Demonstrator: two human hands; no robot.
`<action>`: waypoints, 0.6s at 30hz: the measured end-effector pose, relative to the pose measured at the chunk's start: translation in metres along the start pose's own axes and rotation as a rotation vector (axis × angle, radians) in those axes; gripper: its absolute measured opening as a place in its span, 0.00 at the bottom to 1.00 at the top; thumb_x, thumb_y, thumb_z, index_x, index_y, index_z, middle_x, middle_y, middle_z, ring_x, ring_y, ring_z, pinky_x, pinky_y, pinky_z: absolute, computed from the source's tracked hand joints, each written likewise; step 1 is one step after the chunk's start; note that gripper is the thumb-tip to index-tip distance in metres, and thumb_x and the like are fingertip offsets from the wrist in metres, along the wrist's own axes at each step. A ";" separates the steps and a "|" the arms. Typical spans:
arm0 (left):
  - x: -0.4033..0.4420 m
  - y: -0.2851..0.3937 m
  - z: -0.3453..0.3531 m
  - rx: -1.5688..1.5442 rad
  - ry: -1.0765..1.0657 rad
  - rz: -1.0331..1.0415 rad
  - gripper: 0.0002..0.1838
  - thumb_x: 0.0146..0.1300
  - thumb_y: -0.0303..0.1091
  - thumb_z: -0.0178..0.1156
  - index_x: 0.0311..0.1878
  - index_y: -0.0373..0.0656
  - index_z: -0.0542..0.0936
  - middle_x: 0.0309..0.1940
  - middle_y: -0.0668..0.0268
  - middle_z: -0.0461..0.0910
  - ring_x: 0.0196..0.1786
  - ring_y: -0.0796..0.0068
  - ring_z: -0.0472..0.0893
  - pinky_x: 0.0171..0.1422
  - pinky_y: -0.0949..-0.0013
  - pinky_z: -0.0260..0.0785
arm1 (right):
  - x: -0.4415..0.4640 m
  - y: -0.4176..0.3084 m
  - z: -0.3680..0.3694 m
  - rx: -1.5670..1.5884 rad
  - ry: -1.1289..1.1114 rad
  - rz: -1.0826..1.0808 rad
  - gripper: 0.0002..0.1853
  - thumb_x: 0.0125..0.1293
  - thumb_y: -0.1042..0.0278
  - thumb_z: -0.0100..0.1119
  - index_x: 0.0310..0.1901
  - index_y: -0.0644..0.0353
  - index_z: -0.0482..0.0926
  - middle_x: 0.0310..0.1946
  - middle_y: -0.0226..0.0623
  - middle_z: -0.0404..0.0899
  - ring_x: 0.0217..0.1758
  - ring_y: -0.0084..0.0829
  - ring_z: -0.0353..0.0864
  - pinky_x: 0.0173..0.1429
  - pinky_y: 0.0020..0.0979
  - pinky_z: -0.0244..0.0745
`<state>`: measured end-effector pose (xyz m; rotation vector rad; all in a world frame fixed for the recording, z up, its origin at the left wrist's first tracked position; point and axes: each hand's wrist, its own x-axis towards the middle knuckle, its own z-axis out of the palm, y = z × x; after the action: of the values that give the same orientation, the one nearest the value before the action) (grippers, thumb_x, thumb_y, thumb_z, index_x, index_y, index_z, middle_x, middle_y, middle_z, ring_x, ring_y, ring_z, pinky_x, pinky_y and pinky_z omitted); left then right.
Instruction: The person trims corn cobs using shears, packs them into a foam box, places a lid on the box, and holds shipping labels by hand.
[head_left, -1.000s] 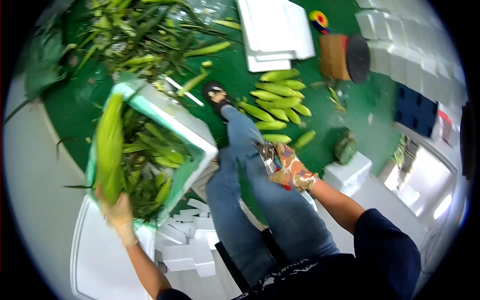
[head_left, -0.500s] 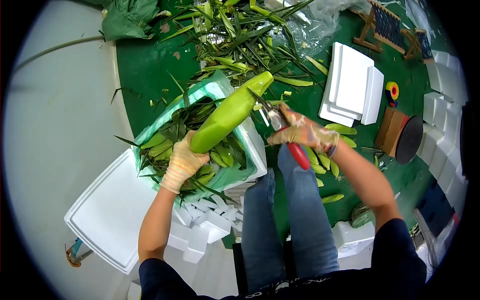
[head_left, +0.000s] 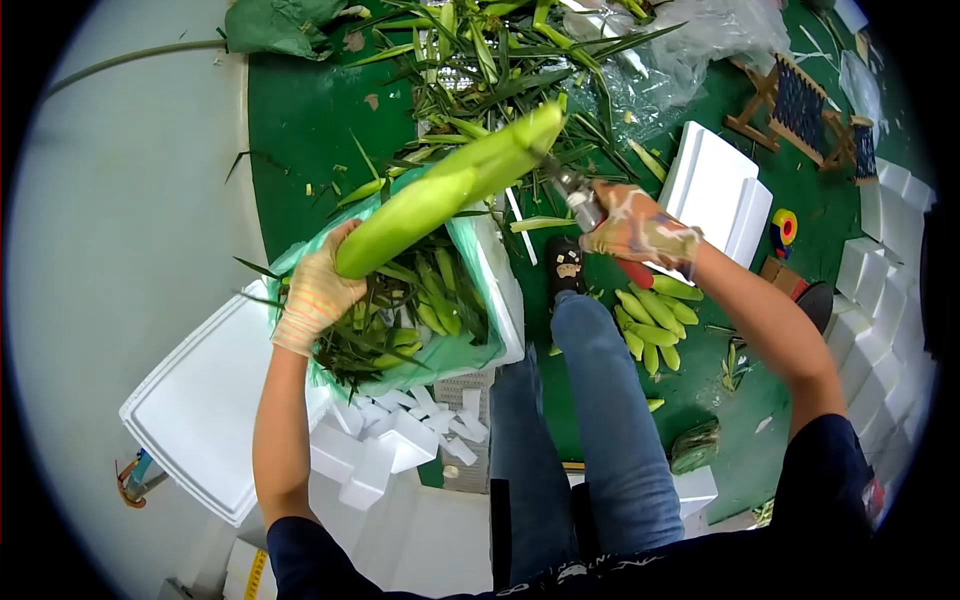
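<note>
My left hand (head_left: 322, 290), in a pale striped glove, grips the lower end of a large green ear of corn in its husk (head_left: 425, 205). The ear tilts up to the right above an open foam box (head_left: 509, 300) lined with green plastic, which holds more ears and leaves. In a camouflage-patterned glove, my right hand (head_left: 640, 228) is closed on red-handled pruning shears (head_left: 580, 198). The metal end of the shears points at the ear's upper right end; the blades are blurred, so contact cannot be told.
Husked ears (head_left: 655, 318) lie on the green floor beyond my legs. Cut leaves (head_left: 490, 70) are heaped at the top. White foam lids (head_left: 708, 190) lie at the right, another lid (head_left: 225, 400) at the lower left. Foam pieces (head_left: 385, 445) sit below the box.
Since the earliest frame, my left hand has brought the ear from upright at the box's left side to a rightward tilt. My right hand has lifted the shears from my knee towards the ear's end.
</note>
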<state>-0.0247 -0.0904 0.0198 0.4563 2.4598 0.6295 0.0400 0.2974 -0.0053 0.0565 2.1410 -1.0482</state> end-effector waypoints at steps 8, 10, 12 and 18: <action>0.036 0.060 -0.053 0.452 0.024 0.080 0.29 0.43 0.27 0.63 0.54 0.49 0.72 0.28 0.57 0.80 0.32 0.53 0.79 0.37 0.59 0.73 | 0.040 -0.060 -0.034 0.742 0.260 -0.192 0.31 0.47 0.45 0.65 0.41 0.67 0.74 0.30 0.39 0.75 0.27 0.30 0.75 0.30 0.33 0.72; 0.047 0.080 -0.063 0.576 -0.030 0.245 0.27 0.38 0.23 0.66 0.46 0.46 0.73 0.27 0.57 0.80 0.31 0.52 0.79 0.35 0.57 0.71 | 0.058 -0.064 -0.019 0.053 0.130 -0.229 0.22 0.46 0.47 0.65 0.29 0.60 0.79 0.24 0.40 0.76 0.23 0.33 0.75 0.29 0.36 0.72; 0.054 0.103 -0.066 0.557 -0.066 0.470 0.26 0.35 0.21 0.68 0.43 0.43 0.74 0.30 0.54 0.79 0.32 0.51 0.78 0.35 0.56 0.68 | 0.031 -0.081 -0.002 0.171 0.060 -0.439 0.19 0.40 0.52 0.66 0.26 0.62 0.78 0.20 0.44 0.76 0.23 0.36 0.77 0.28 0.37 0.73; 0.030 0.108 -0.054 0.644 0.367 0.405 0.30 0.48 0.15 0.59 0.59 0.32 0.67 0.58 0.53 0.70 0.60 0.56 0.71 0.64 0.57 0.60 | 0.006 -0.077 0.127 0.817 0.257 -0.047 0.36 0.33 0.55 0.67 0.45 0.69 0.68 0.26 0.48 0.77 0.27 0.43 0.79 0.29 0.37 0.74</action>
<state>-0.0604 -0.0059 0.1033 1.2016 2.9232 0.0386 0.0854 0.1561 -0.0072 0.5499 1.7849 -1.9637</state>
